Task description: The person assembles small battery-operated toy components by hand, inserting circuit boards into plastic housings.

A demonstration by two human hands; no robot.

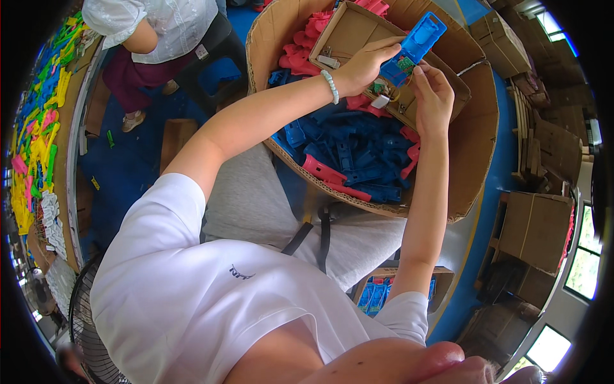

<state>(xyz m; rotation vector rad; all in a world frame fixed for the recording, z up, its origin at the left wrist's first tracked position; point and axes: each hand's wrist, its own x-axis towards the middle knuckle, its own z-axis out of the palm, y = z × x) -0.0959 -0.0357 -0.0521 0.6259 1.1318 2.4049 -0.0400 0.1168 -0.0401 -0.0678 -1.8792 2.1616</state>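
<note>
blue casing: the long, open shell (422,40) is up over the cardboard tray (355,31), tilted, its far end a squared frame around an opening.
left hand: the left hand (366,65) holds the casing by its left side, fingers closed on the wall.
right hand: the right hand (435,93) is drawn narrow, thumb and fingertips together at the casing's lower right edge, just beside the board; whether they pinch a wire or only the rim, i cannot tell.
weight: probably light, thin-walled and hollow, easy for one hand to carry.
stiffness: likely rigid plastic with a little give along the long walls (a hard squeeze might bow them).
surface: smooth with a slight shine, so it could slide under dry fingertips.
fragile part: the green circuit board (405,63) near the lower end; bare components and fine wiring would probably suffer from pressure or a tug.
best hold: the long outer side walls, away from the board and wires.
yellow wire: a thin, bendy loop (398,95) below the casing, near a white block (380,102) with flat faces.
tray: dull brown cardboard, shallow, straight-sided, with small loose parts.
big carton: corrugated walls (257,48), rounded and soft at the rim, around glossy blue shells (332,150) and curved pink shells (323,169).
bracelet: round pale beads (330,86) at the left wrist.
</note>
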